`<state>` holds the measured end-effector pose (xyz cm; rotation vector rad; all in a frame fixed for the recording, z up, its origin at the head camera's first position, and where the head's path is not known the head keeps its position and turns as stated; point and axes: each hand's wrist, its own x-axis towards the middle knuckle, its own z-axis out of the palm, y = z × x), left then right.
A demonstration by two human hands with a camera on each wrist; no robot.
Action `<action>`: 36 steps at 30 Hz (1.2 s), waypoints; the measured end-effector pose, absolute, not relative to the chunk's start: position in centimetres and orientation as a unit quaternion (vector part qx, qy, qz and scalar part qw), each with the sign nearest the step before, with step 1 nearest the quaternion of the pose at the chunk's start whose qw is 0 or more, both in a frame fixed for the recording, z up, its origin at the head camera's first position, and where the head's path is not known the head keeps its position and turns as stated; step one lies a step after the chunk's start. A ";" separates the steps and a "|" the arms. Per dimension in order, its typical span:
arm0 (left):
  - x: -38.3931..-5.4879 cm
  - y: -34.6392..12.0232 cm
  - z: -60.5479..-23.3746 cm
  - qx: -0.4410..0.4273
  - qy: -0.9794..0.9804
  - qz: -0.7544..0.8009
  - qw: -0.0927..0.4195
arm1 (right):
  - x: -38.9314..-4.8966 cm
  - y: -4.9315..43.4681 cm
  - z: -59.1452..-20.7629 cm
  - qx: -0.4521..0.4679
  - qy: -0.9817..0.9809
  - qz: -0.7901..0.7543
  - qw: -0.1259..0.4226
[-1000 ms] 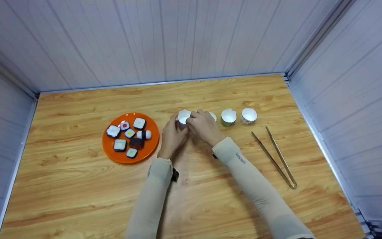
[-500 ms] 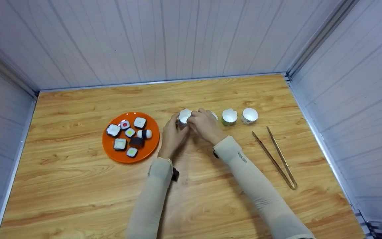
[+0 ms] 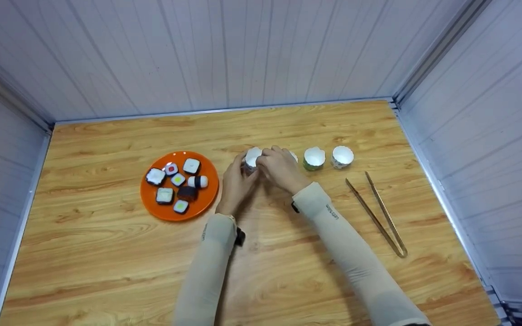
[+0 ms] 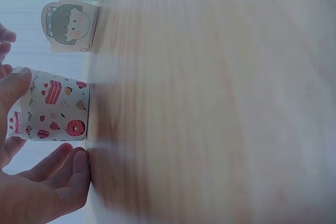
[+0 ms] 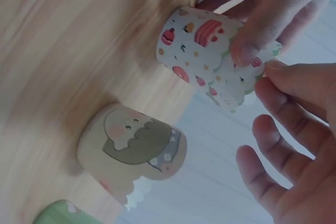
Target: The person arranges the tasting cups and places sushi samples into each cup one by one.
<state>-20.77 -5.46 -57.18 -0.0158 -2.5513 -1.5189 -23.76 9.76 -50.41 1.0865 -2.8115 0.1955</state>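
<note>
A small white paper baking cup printed with red cakes and sweets [image 4: 58,111] stands on the wooden table, its scalloped rim up. My left hand [image 3: 236,185] holds it from the left, thumb on its printed side and other fingers around the far side. At the rim, the thumb and index finger of my right hand [image 3: 283,170] pinch the paper edge, while the remaining fingers stay loosely bent away from it. Beside it stands a beige cup with a cartoon face [image 5: 136,140], mostly hidden by my right hand in the head view.
Farther right are a green cup [image 3: 314,158] and a patterned white cup [image 3: 342,157]. Metal tongs [image 3: 402,253] lie spread near the right. On the left an orange plate [image 3: 206,199] bears several sushi pieces [image 3: 165,195]. Pale panel walls border the table's back and sides.
Both hands stay at the same cup with almost no movement. The head view has shifted very slightly.
</note>
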 end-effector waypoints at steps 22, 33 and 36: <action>-20.7 -5.5 -56.9 -0.005 -0.851 -0.520 0.071 | -23.9 10.0 -50.6 0.377 -0.920 0.077 0.079; -20.8 -5.5 -57.0 -0.005 -0.854 -0.515 0.076 | -23.7 10.4 -50.7 0.389 -0.907 0.090 0.131; -20.8 -5.5 -57.0 -0.010 -0.854 -0.514 0.080 | -23.7 10.4 -51.0 0.395 -0.902 0.092 0.151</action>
